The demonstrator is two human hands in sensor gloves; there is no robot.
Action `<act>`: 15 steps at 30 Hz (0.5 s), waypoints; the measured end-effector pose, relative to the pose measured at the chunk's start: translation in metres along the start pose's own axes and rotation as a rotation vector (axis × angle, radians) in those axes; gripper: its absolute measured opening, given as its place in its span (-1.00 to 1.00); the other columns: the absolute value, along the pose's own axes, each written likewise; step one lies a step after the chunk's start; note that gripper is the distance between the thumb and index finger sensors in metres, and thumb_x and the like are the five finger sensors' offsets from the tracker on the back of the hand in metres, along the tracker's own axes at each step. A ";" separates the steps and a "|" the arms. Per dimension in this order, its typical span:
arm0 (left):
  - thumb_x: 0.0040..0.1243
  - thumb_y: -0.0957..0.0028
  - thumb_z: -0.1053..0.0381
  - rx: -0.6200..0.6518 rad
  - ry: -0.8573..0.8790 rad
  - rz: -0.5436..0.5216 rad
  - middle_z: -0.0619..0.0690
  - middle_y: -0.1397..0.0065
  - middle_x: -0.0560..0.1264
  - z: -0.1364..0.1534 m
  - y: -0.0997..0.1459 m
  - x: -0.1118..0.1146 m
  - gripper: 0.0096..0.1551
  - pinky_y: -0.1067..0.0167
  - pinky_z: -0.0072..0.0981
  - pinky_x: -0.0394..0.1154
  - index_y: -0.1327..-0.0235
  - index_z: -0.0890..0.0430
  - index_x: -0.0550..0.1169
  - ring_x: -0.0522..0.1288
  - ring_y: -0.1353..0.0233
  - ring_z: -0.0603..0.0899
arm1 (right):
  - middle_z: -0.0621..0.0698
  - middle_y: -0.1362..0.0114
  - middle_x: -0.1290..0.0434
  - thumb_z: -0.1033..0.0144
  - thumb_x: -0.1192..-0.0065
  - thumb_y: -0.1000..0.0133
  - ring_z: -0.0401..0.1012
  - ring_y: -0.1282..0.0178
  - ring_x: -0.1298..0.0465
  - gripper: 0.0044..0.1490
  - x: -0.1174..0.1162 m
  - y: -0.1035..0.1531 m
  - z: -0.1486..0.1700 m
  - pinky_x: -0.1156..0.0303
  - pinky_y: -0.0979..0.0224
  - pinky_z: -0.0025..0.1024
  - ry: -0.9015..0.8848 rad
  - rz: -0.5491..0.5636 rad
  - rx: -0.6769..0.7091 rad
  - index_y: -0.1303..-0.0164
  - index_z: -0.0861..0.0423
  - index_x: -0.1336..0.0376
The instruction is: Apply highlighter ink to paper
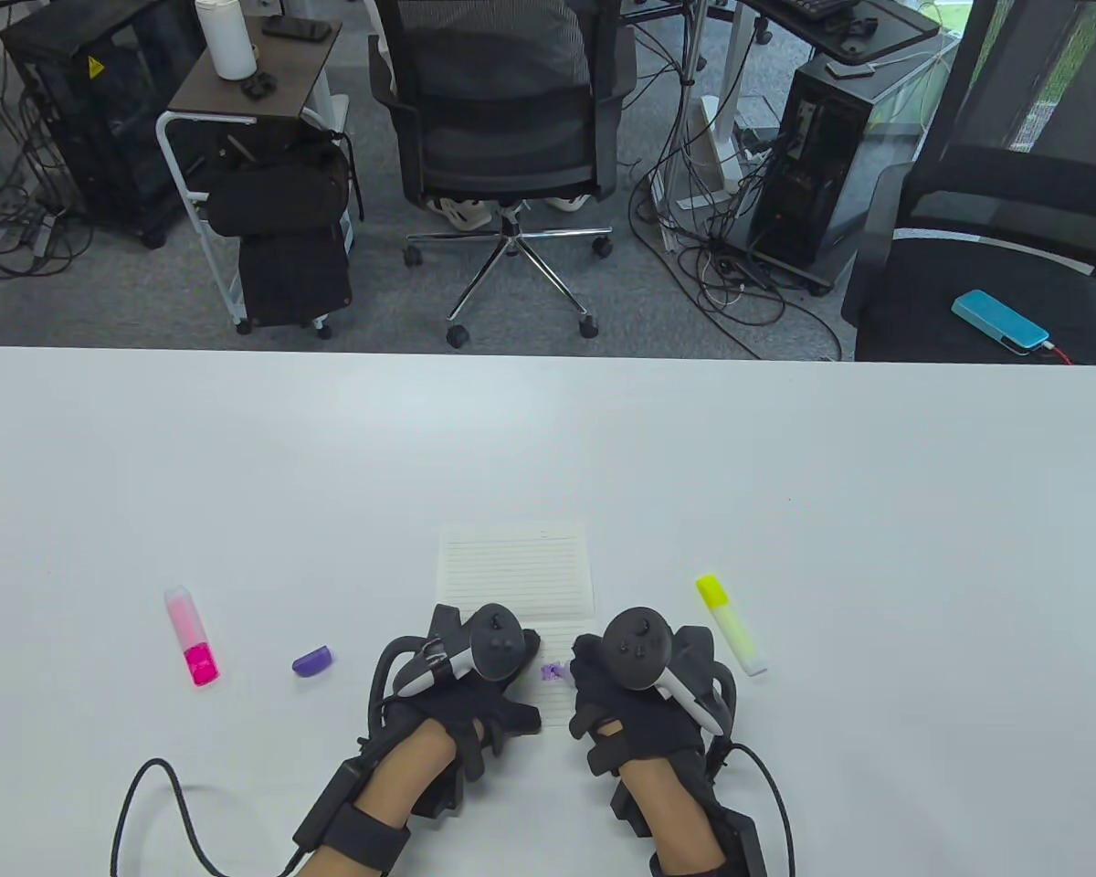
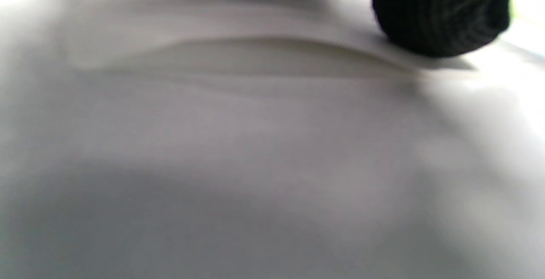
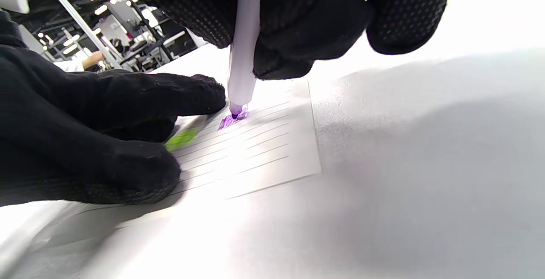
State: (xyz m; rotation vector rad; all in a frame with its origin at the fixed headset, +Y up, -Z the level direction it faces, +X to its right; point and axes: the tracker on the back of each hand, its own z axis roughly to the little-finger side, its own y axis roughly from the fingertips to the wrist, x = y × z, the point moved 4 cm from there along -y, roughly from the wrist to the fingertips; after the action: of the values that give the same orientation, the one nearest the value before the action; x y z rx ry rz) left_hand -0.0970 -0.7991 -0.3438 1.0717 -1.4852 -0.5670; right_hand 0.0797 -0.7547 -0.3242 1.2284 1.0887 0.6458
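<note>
A lined sheet of paper (image 1: 516, 571) lies on the white table (image 1: 785, 475), near its front. My right hand (image 1: 639, 685) grips a purple highlighter (image 3: 242, 57), uncapped and nearly upright, with its tip on the paper (image 3: 255, 142). A purple ink patch (image 3: 233, 119) sits under the tip, and it also shows in the table view (image 1: 554, 672). A green ink mark (image 3: 181, 138) lies beside it. My left hand (image 1: 475, 676) rests flat on the paper's lower left part, its fingers (image 3: 127, 100) pressing the sheet. The left wrist view is blurred, showing a fingertip (image 2: 438, 15) on the paper.
A pink highlighter (image 1: 192, 637) lies at the left, with a loose purple cap (image 1: 312, 660) beside it. A yellow highlighter (image 1: 731, 625) lies just right of my right hand. Office chairs, a cart and computer cases stand beyond the table's far edge.
</note>
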 end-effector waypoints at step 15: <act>0.28 0.15 -0.42 0.001 -0.002 0.004 -0.09 -0.45 0.09 0.000 0.000 0.000 0.03 -0.46 0.26 -0.01 -0.56 -0.30 0.07 0.03 -0.43 0.16 | 0.16 -0.19 -0.56 0.20 -0.22 -0.38 -0.04 0.16 -0.57 -0.50 0.000 -0.002 0.002 -0.41 -0.33 0.13 -0.006 0.021 -0.004 -0.49 0.10 -0.32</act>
State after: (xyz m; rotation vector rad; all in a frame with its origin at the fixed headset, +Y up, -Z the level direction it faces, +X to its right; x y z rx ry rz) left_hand -0.0969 -0.7990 -0.3440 1.0691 -1.4892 -0.5652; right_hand 0.0810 -0.7558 -0.3260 1.2390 1.0703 0.6600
